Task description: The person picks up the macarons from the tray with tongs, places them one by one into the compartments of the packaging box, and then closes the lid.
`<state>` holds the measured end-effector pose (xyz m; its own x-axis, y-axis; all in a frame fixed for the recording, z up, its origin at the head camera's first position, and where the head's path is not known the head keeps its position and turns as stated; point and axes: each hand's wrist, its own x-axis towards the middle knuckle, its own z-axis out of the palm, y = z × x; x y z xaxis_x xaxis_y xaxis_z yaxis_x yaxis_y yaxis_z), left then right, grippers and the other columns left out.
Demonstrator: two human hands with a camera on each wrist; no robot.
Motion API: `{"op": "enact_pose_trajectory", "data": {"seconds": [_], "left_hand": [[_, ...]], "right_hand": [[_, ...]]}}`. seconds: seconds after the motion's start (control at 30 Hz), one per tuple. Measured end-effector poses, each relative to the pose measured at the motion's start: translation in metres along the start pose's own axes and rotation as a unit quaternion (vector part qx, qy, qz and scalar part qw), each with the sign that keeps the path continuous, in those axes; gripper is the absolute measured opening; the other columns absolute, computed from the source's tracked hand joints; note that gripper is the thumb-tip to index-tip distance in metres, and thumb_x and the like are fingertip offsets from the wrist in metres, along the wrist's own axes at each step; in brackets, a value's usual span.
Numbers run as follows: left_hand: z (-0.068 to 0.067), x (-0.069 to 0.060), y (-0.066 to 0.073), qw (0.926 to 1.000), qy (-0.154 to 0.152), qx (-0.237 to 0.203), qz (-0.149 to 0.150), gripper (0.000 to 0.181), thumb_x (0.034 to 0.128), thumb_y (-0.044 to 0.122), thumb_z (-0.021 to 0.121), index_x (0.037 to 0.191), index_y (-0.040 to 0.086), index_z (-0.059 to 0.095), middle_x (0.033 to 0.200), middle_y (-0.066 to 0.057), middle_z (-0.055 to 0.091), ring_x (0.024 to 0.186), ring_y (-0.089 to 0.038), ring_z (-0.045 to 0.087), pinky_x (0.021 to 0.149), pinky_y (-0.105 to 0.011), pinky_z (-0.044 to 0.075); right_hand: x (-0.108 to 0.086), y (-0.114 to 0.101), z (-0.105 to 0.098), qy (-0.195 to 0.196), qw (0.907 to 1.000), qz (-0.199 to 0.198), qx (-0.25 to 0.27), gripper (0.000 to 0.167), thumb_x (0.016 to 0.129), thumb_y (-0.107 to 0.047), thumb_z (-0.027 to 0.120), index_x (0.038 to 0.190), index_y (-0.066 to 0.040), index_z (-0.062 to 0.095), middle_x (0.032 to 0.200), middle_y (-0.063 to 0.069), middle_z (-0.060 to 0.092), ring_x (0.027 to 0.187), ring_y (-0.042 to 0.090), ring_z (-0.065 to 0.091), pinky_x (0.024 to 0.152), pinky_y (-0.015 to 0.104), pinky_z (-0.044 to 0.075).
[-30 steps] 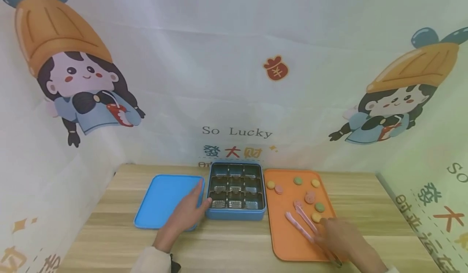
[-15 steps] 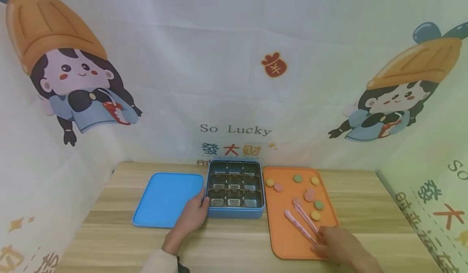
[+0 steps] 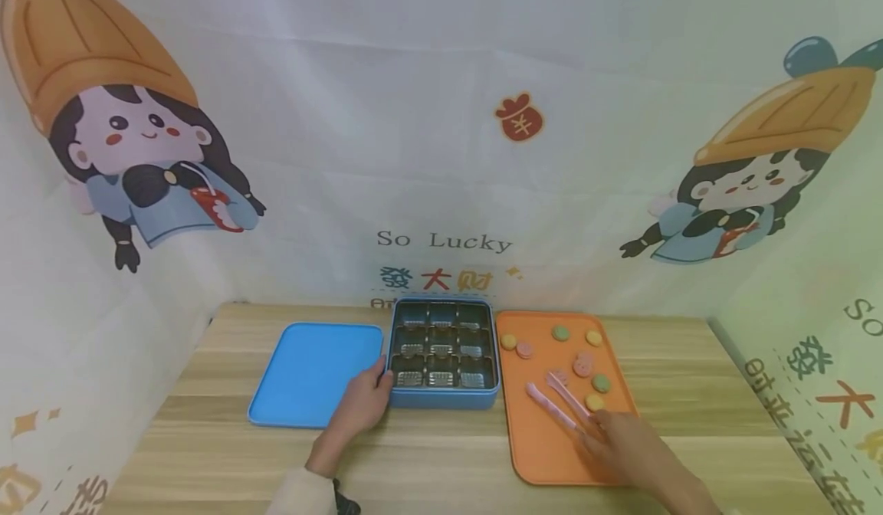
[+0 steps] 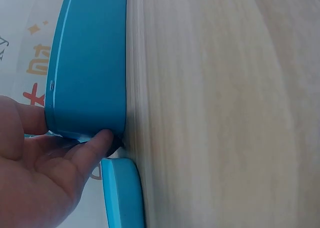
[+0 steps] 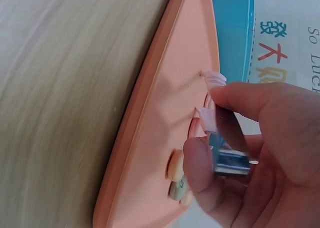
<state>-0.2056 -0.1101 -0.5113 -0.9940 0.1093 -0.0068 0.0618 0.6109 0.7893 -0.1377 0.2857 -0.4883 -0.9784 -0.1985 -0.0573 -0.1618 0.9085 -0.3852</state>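
In the head view a blue box (image 3: 444, 398) with a divided tray of several bare compartments stands mid-table. My left hand (image 3: 362, 401) holds its left front corner, the thumb at the rim and the fingers against the side wall in the left wrist view. My right hand (image 3: 631, 446) grips tongs (image 3: 567, 397) with pink tips and a shiny metal bend. The tong arms are spread over the orange tray (image 3: 548, 457); the farther tip overlaps a pink macaron (image 3: 560, 378). Nearby lie a yellow macaron (image 3: 595, 402) and a green macaron (image 3: 601, 382).
The blue lid (image 3: 313, 381) lies left of the box. Farther back on the orange tray are another green macaron (image 3: 560, 332), more yellow and pink ones. A printed white cloth (image 3: 441, 155) rises behind the wooden table (image 3: 428, 461).
My left hand has drawn back from over the lid's edge, its fingers now along the box's side. My right hand has shifted the tong tips slightly left and farther from me.
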Motion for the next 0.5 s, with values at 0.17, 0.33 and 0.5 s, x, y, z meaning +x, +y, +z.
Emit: {"op": "enact_pose_trajectory", "data": {"seconds": [0.17, 0.33, 0.5], "left_hand": [[-0.001, -0.003, -0.002, 1.0000, -0.005, 0.004, -0.002, 0.051, 0.1064, 0.016, 0.040, 0.149, -0.011, 0.031, 0.145, -0.033, 0.042, 0.132, -0.044, 0.047, 0.100, -0.055, 0.048], [-0.001, -0.003, -0.002, 1.0000, -0.001, 0.003, -0.008, 0.052, 0.1068, 0.017, 0.038, 0.151, -0.007, 0.029, 0.145, -0.033, 0.043, 0.134, -0.046, 0.044, 0.106, -0.058, 0.043], [0.002, -0.003, -0.001, 1.0000, 0.002, 0.001, -0.007, 0.051, 0.1067, 0.017, 0.038, 0.150, -0.009, 0.030, 0.147, -0.030, 0.041, 0.134, -0.045, 0.045, 0.107, -0.058, 0.042]], "right_hand": [[0.016, -0.003, 0.003, 0.033, 0.9989, -0.032, 0.004, 0.025, 0.093, -0.018, 0.068, 0.072, -0.011, 0.058, 0.053, -0.010, 0.036, 0.044, 0.001, 0.030, 0.041, 0.016, 0.025], [0.032, -0.006, 0.005, 0.070, 0.9953, -0.064, -0.017, 0.027, 0.093, -0.017, 0.068, 0.070, -0.011, 0.055, 0.054, -0.009, 0.034, 0.047, 0.002, 0.030, 0.042, 0.017, 0.027], [0.044, -0.011, 0.008, 0.080, 0.9944, -0.053, -0.044, 0.029, 0.092, -0.017, 0.069, 0.069, -0.011, 0.053, 0.056, -0.006, 0.037, 0.053, 0.010, 0.035, 0.044, 0.022, 0.030]]}}
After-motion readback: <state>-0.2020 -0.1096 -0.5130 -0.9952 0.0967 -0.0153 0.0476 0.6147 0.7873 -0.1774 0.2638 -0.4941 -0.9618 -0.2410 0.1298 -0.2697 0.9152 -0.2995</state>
